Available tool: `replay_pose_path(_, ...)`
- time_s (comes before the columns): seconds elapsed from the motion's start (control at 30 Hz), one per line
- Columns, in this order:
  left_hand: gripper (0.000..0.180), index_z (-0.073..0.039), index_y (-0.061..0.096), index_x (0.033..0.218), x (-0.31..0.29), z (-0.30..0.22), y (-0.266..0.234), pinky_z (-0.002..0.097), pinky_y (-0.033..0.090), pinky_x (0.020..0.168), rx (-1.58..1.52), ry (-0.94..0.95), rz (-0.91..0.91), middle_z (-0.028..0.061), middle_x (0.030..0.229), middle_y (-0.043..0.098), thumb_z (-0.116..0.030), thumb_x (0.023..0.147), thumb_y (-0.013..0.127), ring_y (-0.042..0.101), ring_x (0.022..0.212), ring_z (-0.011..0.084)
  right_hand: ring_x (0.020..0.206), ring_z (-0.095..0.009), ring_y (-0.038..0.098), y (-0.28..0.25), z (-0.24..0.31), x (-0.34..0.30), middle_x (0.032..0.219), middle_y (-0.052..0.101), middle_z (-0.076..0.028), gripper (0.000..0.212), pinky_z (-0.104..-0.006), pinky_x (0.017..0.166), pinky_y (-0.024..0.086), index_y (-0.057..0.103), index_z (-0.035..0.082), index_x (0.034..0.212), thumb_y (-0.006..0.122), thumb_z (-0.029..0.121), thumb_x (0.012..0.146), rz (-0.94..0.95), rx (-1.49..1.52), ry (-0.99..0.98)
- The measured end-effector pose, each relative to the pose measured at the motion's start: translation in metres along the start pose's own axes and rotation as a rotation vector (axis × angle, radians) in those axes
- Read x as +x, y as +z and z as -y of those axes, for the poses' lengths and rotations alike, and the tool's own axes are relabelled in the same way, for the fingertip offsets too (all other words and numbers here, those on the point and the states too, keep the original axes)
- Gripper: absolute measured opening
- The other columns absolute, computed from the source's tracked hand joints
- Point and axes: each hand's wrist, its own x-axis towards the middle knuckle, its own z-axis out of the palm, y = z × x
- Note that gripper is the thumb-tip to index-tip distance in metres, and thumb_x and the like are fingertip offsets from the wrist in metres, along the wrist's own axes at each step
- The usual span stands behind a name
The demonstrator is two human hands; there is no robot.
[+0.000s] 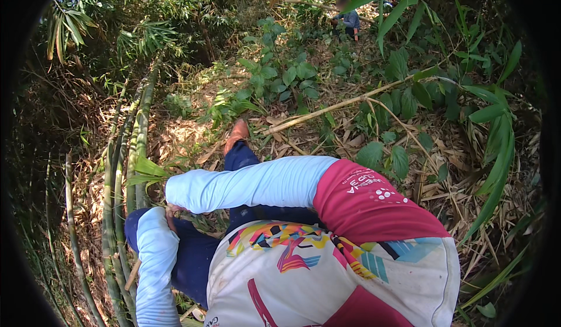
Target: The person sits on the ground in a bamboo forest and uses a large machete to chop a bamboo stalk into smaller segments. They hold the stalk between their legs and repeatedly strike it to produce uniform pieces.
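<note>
My right arm [251, 184], in a light blue sleeve with a red shirt sleeve above, reaches across to the left. Its cuff meets that of my left arm [156, 263] beside a clump of green bamboo stalks [140, 140]. Only a sliver of skin from my hands [171, 215] shows between the cuffs; the fingers are mostly hidden, and what they hold cannot be made out. Just above the cuffs, a bright green leaf [147, 172] sticks out by the stalks. A short light wooden stick or handle [133, 274] shows left of my left forearm.
My legs in dark blue trousers [190, 260] are bent, with a brown shoe [237, 133] on the dry leaf litter. A long cut pole [333, 111] slants across the ground to the right. Leafy plants [286, 73] grow ahead. Another person [348, 22] is farther back.
</note>
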Motion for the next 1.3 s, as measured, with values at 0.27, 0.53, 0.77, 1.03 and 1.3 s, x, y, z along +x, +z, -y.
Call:
replay_pose_path(0.27, 0.026, -0.006, 0.053, 0.073, 0.002, 0.001, -0.002, 0.0504, 0.038, 0.057, -0.010, 0.027, -0.059, 0.0209, 0.064, 0.050, -0.022, 0.095, 0.051, 0.051, 0.063, 0.0441, 0.060, -0.032, 0.061, 0.002, 0.005, -0.002, 0.066, 0.062, -0.014, 0.009, -0.0419, 0.052, 0.046, 0.068, 0.009, 0.076, 0.067, 0.017, 0.073, -0.020, 0.021, 0.087)
replay_pose_path(0.53, 0.030, -0.005, 0.052, 0.072, 0.004, 0.004, -0.002, 0.0487, 0.039, 0.056, -0.113, 0.006, -0.126, 0.0216, 0.064, 0.052, -0.023, 0.097, 0.052, 0.051, 0.060, 0.0440, 0.057, -0.028, 0.060, -0.002, 0.001, 0.000, 0.062, 0.061, -0.010, 0.012, -0.0427, 0.050, 0.043, 0.067, 0.013, 0.073, 0.064, 0.023, 0.078, -0.050, 0.063, 0.281)
replay_pose_path(0.77, 0.019, -0.002, 0.064, 0.108, 0.003, -0.006, -0.010, 0.0376, 0.047, 0.070, -0.469, -0.090, -0.053, 0.0165, 0.081, 0.064, -0.003, 0.094, 0.051, 0.060, 0.071, 0.0298, 0.068, -0.022, 0.061, -0.048, -0.058, -0.004, 0.082, 0.068, -0.010, 0.028, -0.0385, 0.061, 0.048, 0.068, 0.012, 0.097, 0.061, 0.037, 0.086, 0.142, -0.231, 0.562)
replay_pose_path(1.03, 0.026, -0.004, 0.059, 0.120, -0.002, -0.001, -0.020, 0.0247, 0.038, 0.061, -0.561, -0.070, -0.061, 0.0027, 0.079, 0.053, -0.001, 0.096, 0.048, 0.043, 0.066, 0.0099, 0.110, -0.024, 0.057, -0.063, -0.086, -0.045, 0.109, 0.065, -0.010, 0.039, -0.0373, 0.110, 0.032, 0.062, 0.010, 0.106, 0.061, 0.043, 0.087, -0.377, -0.219, 0.876)
replay_pose_path(1.3, 0.025, -0.006, 0.054, 0.123, -0.006, 0.004, -0.019, 0.0205, 0.031, 0.056, -0.763, -0.171, 0.006, -0.0031, 0.082, 0.045, -0.006, 0.099, 0.047, 0.034, 0.063, 0.0049, 0.113, -0.039, 0.057, -0.057, -0.027, -0.204, 0.117, 0.061, -0.023, 0.055, -0.0426, 0.095, 0.046, 0.052, 0.011, 0.135, 0.068, 0.027, 0.085, 0.219, -0.169, 0.805)
